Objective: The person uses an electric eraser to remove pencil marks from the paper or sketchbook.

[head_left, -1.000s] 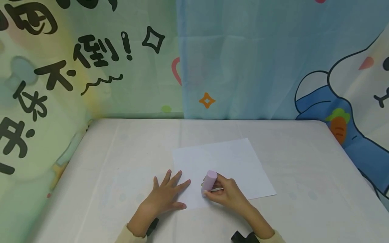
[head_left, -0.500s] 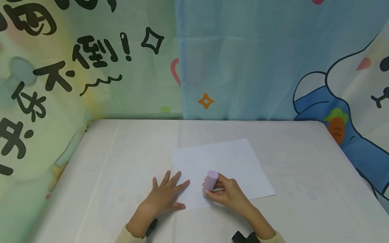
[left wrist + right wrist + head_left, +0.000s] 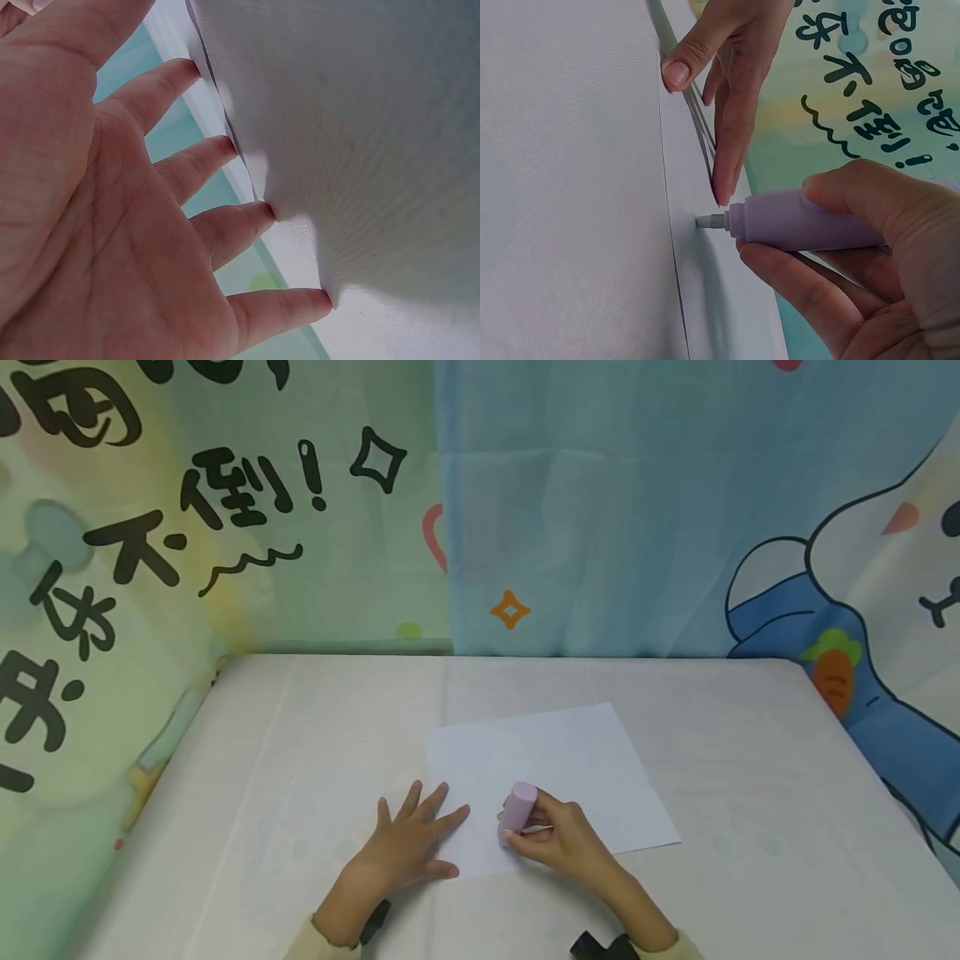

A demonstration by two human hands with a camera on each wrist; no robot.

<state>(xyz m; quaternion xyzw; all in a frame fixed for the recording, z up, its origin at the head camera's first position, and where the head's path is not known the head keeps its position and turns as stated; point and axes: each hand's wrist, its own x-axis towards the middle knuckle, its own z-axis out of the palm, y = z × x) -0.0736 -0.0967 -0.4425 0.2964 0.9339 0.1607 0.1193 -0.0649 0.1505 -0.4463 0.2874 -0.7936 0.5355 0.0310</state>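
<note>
A sheet of white paper (image 3: pixel 570 752) lies slightly turned on the white-covered table. My left hand (image 3: pixel 407 846) is spread, its fingertips pressing at the paper's left edge and on the cloth beside it. In the left wrist view the straight fingers of that left hand (image 3: pixel 120 217) touch down by their tips. My right hand (image 3: pixel 564 837) pinches a thick lilac marker (image 3: pixel 518 807) over the lower middle of the sheet, tilted. The right wrist view has the uncapped marker (image 3: pixel 802 220) with its grey tip at the paper. No mark on the sheet can be made out.
The white tablecloth (image 3: pixel 300 760) spreads around the sheet. Behind the table hang a blue printed curtain (image 3: pixel 600 527) and a green one with black lettering (image 3: pixel 337 585). Black straps (image 3: pixel 603 947) sit near the wrists.
</note>
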